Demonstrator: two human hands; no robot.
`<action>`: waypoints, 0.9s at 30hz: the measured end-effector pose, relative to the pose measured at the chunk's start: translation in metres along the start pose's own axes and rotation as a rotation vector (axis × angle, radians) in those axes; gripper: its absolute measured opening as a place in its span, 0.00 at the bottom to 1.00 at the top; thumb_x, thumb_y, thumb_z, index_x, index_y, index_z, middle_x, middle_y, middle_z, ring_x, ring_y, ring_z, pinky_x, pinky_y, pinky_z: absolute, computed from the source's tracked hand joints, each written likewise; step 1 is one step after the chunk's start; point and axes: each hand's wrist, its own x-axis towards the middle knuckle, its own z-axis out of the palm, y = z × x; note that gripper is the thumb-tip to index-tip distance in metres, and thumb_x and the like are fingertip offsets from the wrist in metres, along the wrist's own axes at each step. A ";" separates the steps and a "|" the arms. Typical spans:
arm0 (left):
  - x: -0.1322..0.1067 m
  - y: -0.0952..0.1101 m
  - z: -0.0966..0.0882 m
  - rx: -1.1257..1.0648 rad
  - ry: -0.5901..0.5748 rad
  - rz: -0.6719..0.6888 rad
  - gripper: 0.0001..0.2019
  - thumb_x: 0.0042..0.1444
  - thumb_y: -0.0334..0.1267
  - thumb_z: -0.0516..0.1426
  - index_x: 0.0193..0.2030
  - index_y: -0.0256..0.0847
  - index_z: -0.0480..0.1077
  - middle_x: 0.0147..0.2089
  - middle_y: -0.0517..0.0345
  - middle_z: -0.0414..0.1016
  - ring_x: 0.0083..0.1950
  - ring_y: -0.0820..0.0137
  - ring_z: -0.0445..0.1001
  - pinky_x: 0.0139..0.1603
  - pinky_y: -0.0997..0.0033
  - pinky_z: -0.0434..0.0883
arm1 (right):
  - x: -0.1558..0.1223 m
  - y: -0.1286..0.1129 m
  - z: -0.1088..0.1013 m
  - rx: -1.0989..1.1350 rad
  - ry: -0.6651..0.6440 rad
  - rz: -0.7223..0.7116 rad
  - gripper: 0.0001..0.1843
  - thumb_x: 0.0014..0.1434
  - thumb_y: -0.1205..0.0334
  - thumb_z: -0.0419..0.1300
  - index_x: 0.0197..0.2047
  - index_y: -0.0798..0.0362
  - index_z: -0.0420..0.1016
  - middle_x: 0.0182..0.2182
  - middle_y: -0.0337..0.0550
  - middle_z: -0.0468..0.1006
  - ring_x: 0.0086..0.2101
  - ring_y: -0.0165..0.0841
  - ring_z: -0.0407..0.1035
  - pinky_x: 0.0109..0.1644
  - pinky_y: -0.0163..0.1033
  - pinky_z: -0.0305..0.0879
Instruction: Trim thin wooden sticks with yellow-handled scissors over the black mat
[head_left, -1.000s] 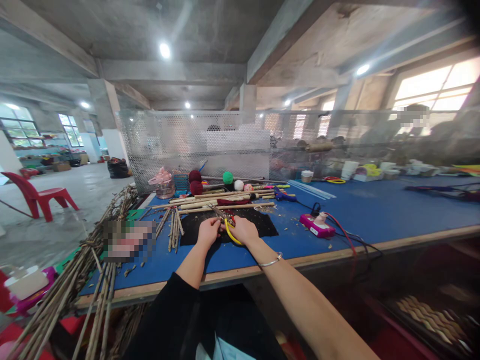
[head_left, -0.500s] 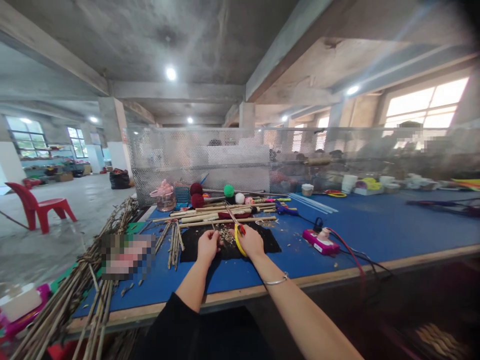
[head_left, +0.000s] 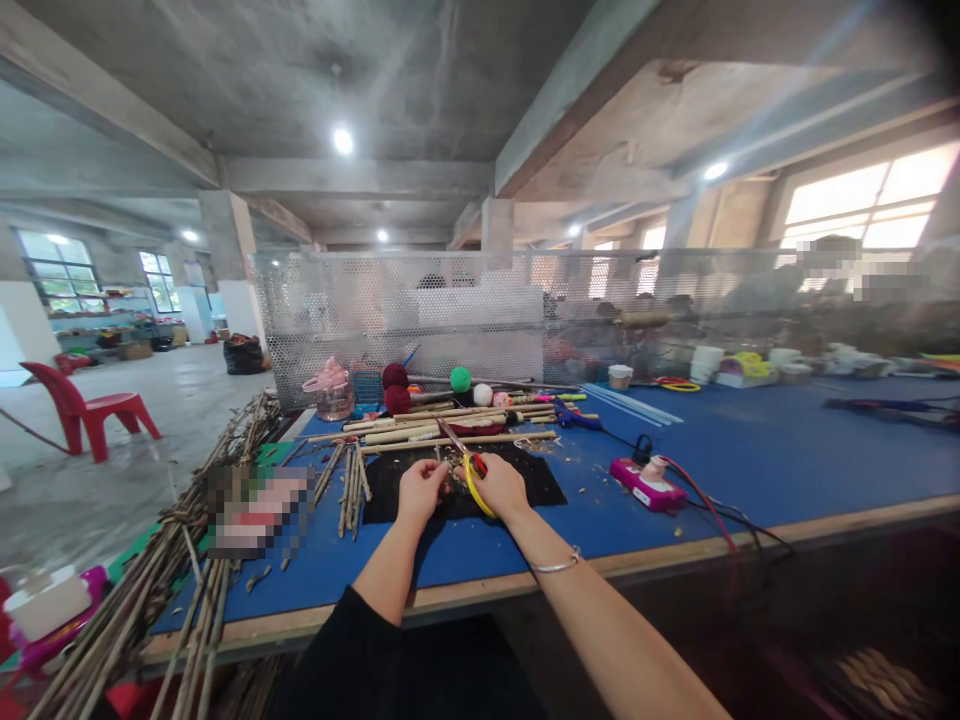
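The right hand [head_left: 501,486] is curled around the yellow-handled scissors [head_left: 474,487], whose blades point away from the person and slightly left, above the black mat. The left hand [head_left: 421,490] is just beside it, thumb and fingertips drawn together; whatever they may pinch is too small to make out. Small chips [head_left: 454,463] show between the two hands.

Under both hands is the black mat [head_left: 541,484], spread on a blue table [head_left: 720,450]. Left of the mat lie short brown sticks [head_left: 349,490]. Beyond it, long pale sticks [head_left: 465,441] lie roughly crosswise, with dark red balls [head_left: 394,378], a green ball [head_left: 460,379] and a white ball [head_left: 482,396] behind them. A blue glue gun [head_left: 576,416] lies to the right of these sticks, and nearer the person is a purple power strip [head_left: 649,490] with a plug in it.

At the table's left side lies a large bundle of twigs [head_left: 184,515], and farther off a red chair [head_left: 97,412] stands on the floor. A perforated screen [head_left: 405,300] runs behind the table.
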 end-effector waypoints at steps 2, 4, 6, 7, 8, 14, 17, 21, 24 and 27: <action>0.002 -0.003 0.000 0.004 0.003 0.017 0.14 0.45 0.46 0.57 0.32 0.36 0.66 0.22 0.60 0.68 0.19 0.77 0.67 0.13 0.83 0.56 | 0.000 0.000 0.000 0.006 -0.007 0.010 0.21 0.51 0.42 0.50 0.33 0.51 0.69 0.33 0.41 0.73 0.35 0.32 0.67 0.32 0.33 0.54; 0.004 -0.006 -0.001 0.006 0.016 0.044 0.14 0.47 0.46 0.55 0.32 0.36 0.66 0.21 0.61 0.67 0.17 0.79 0.64 0.13 0.83 0.56 | 0.001 0.000 0.000 0.019 -0.010 0.016 0.21 0.51 0.42 0.51 0.33 0.51 0.69 0.34 0.41 0.73 0.34 0.32 0.67 0.32 0.33 0.54; 0.005 -0.008 -0.001 -0.008 0.032 0.072 0.14 0.47 0.46 0.55 0.32 0.35 0.66 0.21 0.62 0.67 0.15 0.81 0.62 0.13 0.82 0.56 | 0.001 0.000 0.001 0.031 -0.008 0.019 0.21 0.51 0.41 0.50 0.33 0.51 0.69 0.34 0.42 0.72 0.34 0.32 0.67 0.31 0.33 0.54; 0.005 -0.008 -0.002 -0.019 0.037 0.083 0.14 0.47 0.46 0.55 0.31 0.35 0.66 0.22 0.62 0.67 0.15 0.81 0.61 0.13 0.82 0.56 | 0.001 0.001 0.002 0.038 -0.006 0.019 0.22 0.51 0.41 0.50 0.34 0.51 0.69 0.33 0.42 0.72 0.34 0.32 0.67 0.31 0.33 0.54; 0.005 -0.008 -0.002 -0.027 0.036 0.088 0.13 0.48 0.46 0.55 0.31 0.35 0.66 0.22 0.62 0.67 0.15 0.82 0.61 0.13 0.83 0.56 | 0.001 0.001 0.002 0.044 -0.002 0.017 0.23 0.50 0.40 0.50 0.34 0.51 0.69 0.33 0.42 0.72 0.34 0.32 0.67 0.31 0.33 0.54; 0.003 -0.005 -0.002 -0.023 0.000 0.021 0.15 0.46 0.46 0.56 0.34 0.35 0.65 0.26 0.58 0.71 0.16 0.80 0.64 0.12 0.84 0.55 | -0.001 0.002 0.003 0.069 0.014 -0.018 0.24 0.50 0.39 0.50 0.35 0.52 0.68 0.34 0.43 0.71 0.35 0.33 0.66 0.33 0.33 0.54; 0.003 -0.004 -0.001 -0.051 -0.014 0.006 0.15 0.46 0.44 0.57 0.36 0.35 0.64 0.28 0.56 0.72 0.19 0.79 0.67 0.14 0.84 0.58 | -0.003 0.001 0.002 0.071 -0.017 -0.032 0.22 0.51 0.41 0.51 0.38 0.51 0.68 0.35 0.43 0.70 0.36 0.33 0.66 0.35 0.33 0.55; 0.002 -0.002 0.000 -0.085 -0.022 -0.001 0.14 0.47 0.42 0.56 0.39 0.35 0.63 0.29 0.55 0.73 0.22 0.78 0.69 0.17 0.83 0.61 | -0.004 0.001 0.004 0.045 -0.047 -0.059 0.26 0.48 0.43 0.56 0.44 0.53 0.66 0.39 0.46 0.69 0.40 0.35 0.64 0.39 0.34 0.57; 0.001 -0.001 0.000 -0.077 -0.030 -0.022 0.14 0.47 0.42 0.56 0.39 0.36 0.64 0.31 0.54 0.73 0.23 0.78 0.69 0.18 0.82 0.62 | -0.004 0.002 0.006 0.054 -0.059 -0.111 0.28 0.46 0.44 0.58 0.44 0.54 0.66 0.39 0.47 0.69 0.41 0.36 0.63 0.41 0.35 0.56; 0.001 -0.002 0.000 -0.038 -0.062 0.000 0.14 0.47 0.43 0.56 0.39 0.36 0.65 0.30 0.55 0.73 0.22 0.77 0.69 0.18 0.81 0.62 | -0.005 0.001 0.006 0.062 -0.071 -0.121 0.28 0.46 0.45 0.58 0.45 0.54 0.65 0.40 0.47 0.68 0.42 0.36 0.62 0.43 0.35 0.56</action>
